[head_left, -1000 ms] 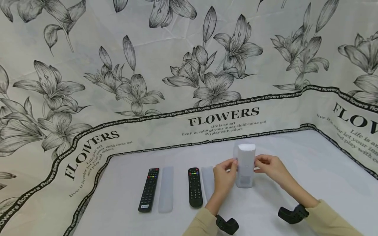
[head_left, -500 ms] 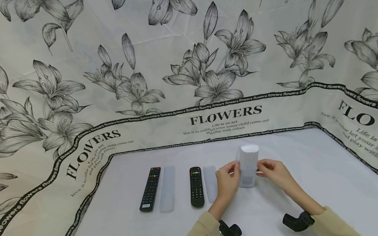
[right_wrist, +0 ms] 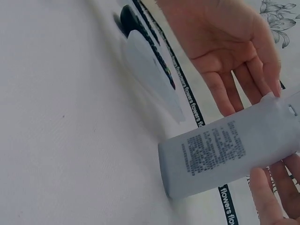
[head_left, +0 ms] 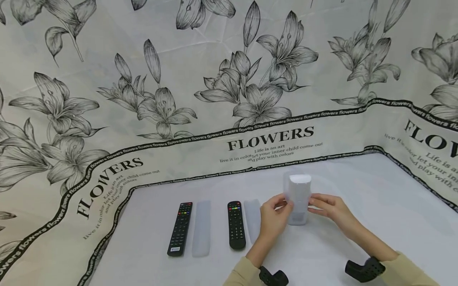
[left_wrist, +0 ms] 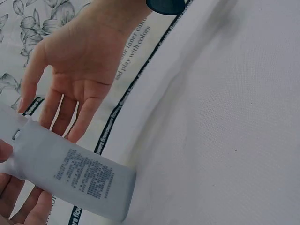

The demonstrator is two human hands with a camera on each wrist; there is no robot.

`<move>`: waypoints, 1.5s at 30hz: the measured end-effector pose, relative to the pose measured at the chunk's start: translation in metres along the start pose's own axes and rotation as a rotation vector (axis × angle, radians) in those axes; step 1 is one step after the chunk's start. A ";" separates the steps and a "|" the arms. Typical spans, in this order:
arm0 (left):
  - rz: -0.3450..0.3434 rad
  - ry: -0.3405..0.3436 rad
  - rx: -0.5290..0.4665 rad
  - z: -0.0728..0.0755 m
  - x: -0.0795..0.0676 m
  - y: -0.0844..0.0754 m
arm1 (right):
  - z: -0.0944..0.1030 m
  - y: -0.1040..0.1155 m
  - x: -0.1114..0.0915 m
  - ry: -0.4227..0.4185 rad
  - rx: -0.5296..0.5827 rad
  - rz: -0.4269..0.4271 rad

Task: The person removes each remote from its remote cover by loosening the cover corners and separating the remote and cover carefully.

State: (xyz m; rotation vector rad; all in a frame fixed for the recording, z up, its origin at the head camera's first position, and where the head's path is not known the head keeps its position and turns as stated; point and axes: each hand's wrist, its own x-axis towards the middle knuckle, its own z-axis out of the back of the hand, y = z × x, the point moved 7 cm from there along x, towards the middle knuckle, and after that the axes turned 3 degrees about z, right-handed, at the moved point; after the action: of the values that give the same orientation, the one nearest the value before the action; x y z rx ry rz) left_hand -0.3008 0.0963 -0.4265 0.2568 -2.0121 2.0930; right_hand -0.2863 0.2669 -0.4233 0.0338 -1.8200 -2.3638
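Note:
A white remote control (head_left: 299, 186) stands upright on the table inside a translucent sleeve (head_left: 297, 218), held between both hands. My left hand (head_left: 274, 217) pinches the sleeve's left edge with thumb and fingers. On the opposite edge my right hand (head_left: 333, 210) pinches with its fingertips. Both wrist views show printed text on the sleeved remote's side, blurred through the sleeve (left_wrist: 89, 171). A small slot shows near the remote's upper end in those views. From the left wrist view, the right hand's palm (left_wrist: 84, 61) faces the camera; the right wrist view shows the left palm (right_wrist: 225, 42).
To the left lie two black remotes, one long (head_left: 180, 229) and one rounded (head_left: 236, 225). A flat translucent sleeve lies beside each, one full in view (head_left: 202, 228) and one (head_left: 252, 218) partly behind my left hand. A floral cloth (head_left: 179, 159) borders the white table.
The fingers have slid slightly lower along the sleeve's edges, and more of the sleeve's upper rim shows above the remote. The black remotes lie where they were; the head view shifted a little.

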 end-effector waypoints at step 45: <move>0.079 -0.227 -0.003 0.003 0.003 0.012 | 0.008 0.015 0.005 -0.104 -0.329 -0.065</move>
State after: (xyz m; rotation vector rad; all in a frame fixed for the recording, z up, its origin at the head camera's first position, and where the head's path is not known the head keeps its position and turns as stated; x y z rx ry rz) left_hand -0.3066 0.0927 -0.4368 0.4401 -2.1844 2.1953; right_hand -0.2909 0.2705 -0.4059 -0.0713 -1.4655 -2.7260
